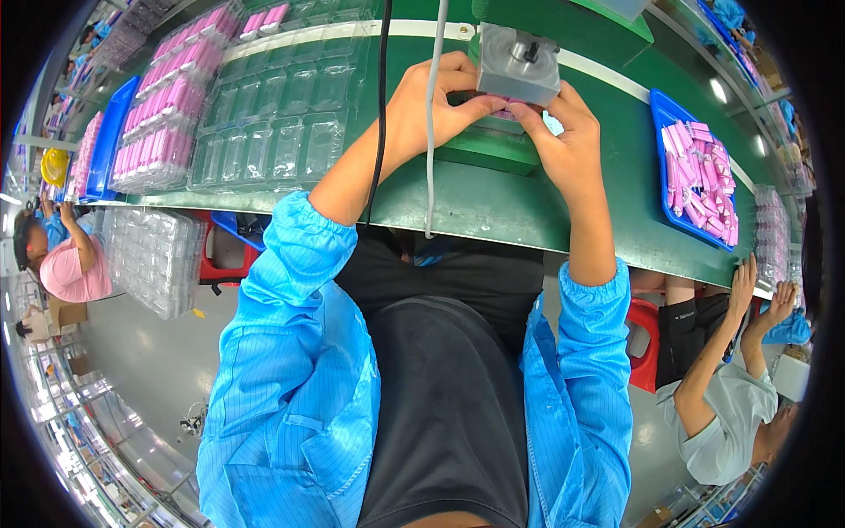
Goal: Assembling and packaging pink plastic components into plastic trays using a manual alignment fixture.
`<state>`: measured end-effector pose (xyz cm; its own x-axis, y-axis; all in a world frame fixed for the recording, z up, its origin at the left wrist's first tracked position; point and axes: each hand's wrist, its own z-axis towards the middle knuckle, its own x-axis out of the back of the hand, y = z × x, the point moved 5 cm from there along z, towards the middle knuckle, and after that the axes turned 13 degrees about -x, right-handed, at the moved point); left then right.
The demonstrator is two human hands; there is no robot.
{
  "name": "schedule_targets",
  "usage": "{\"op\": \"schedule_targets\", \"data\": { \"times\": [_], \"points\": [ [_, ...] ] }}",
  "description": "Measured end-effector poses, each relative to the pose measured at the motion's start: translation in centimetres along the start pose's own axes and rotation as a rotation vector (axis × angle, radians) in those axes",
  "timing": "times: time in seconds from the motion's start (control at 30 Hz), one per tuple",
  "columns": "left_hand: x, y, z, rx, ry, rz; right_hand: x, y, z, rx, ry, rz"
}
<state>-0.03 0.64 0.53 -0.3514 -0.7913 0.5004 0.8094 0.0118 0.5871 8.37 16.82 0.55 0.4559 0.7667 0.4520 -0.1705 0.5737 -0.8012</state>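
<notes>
At the far middle of the green bench stands a green press-like machine with a grey metal block at its front. My left hand comes to the block from the left, thumb and fingers closed in a pinch. From the right my right hand meets it, its thumb nearly touching the left one. Between the thumbs, just under the block, shows a bit of a small pink piece; the rest is hidden by my fingers and the block. Below my hands is the machine's green base.
A blue tray heaped with pink cylindrical cells sits at right. Clear blister trays and stacked pink-filled ones lie at left. A black cable and a grey cable hang before my left arm. Co-workers sit on both sides.
</notes>
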Motion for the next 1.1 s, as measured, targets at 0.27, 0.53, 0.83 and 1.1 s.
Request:
{"op": "schedule_targets", "data": {
  "times": [0.27,0.53,0.83,1.1],
  "points": [
    [0.0,-0.2,-0.3,0.077,-0.082,-0.013,-0.1,-0.1,-0.1,-0.008,0.003,0.012],
    [0.0,0.0,-0.4,0.138,-0.085,-0.027,0.0,-0.2,-0.3,-0.034,0.018,0.012],
    [0.1,0.8,0.5,0.094,0.04,-0.218,0.5,-1.1,0.0,0.031,0.065,0.085],
    [10.7,-5.5,3.2,0.01,-0.013,0.402,10.9,2.0,-0.7,-0.027,0.442,-0.175]
  ]
}}
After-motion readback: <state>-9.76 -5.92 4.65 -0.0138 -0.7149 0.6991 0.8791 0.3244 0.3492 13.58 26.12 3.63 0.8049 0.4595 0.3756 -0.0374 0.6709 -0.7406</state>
